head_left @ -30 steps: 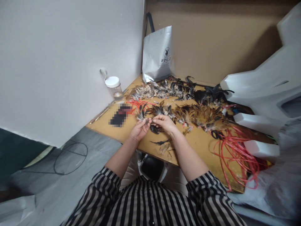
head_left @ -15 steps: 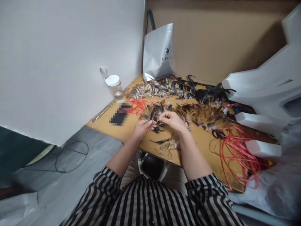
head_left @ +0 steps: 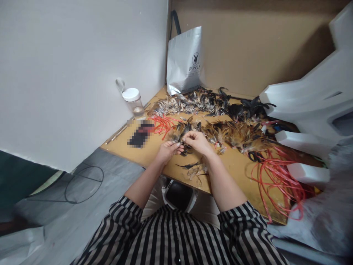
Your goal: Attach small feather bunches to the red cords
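Jar (head_left: 133,101): on tabletop (head_left: 145,156), front-L of bag (head_left: 182,60). Red strips (head_left: 163,124): front-L of bag, prob. kept within reach. L hand (head_left: 166,151), in front of bag: grips tuft (head_left: 174,134) at base, prob. to keep it bunched. R hand (head_left: 198,142): fingertips pinched beside tuft base; can't tell what, if anything, is between. Feather row (head_left: 238,135): front-R of bag, bases toward wearer, prob. for easy pickup. Red cords (head_left: 288,182): farther R of bag, at tabletop edge.

Silver, upright, rectangular foil-like bag (head_left: 182,62), standing beyond the fingers (head_left: 190,135), well apart: black capitals (head_left: 194,68) "PPGZ", below a circled black rabbit-head emblem (head_left: 195,59); finer print (head_left: 194,73) beneath, too small to read.
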The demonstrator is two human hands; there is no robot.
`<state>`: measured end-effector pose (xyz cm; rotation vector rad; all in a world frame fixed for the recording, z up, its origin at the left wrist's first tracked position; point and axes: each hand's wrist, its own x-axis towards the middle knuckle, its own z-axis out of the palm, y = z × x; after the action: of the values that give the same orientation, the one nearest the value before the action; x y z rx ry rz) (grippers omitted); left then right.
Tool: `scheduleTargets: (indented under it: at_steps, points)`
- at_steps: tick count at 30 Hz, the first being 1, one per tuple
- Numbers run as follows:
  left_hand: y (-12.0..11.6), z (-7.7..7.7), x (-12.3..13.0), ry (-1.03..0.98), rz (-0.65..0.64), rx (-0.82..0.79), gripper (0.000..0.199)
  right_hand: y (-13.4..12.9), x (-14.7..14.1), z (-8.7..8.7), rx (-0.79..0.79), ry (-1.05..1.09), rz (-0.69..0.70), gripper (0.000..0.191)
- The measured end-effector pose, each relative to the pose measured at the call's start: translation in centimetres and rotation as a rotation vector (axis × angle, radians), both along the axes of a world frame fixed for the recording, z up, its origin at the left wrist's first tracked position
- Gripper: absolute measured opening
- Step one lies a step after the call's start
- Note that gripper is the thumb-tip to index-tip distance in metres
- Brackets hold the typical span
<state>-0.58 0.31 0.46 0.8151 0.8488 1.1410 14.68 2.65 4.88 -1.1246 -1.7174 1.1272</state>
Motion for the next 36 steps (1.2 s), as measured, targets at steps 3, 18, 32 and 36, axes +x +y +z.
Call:
scheduleTargets:
  at_steps: [3, 18, 32, 36]
  points:
    - [0.0, 0.0, 0.0, 0.004, 0.008, -0.006, 0.027, 0.0, -0.1, 0.0, -0.007, 0.010, -0.007, 0.018]
    - [0.3, -0.6, -0.1, 0.077, 0.015, 0.024, 0.026, -0.8, 3.1, 2.9, 0.057, -0.061, -0.281, 0.024]
    - [1.0, 0.0, 0.2, -0.046, 0.052, -0.003, 0.022, -7.1, 12.3, 0.1, -0.119, -0.814, -0.170, 0.028]
    - [1.7, -0.1, 0.5, -0.055, 0.053, 0.010, 0.022, -8.5, 10.8, -0.1, -0.158, -0.959, -0.267, 0.040]
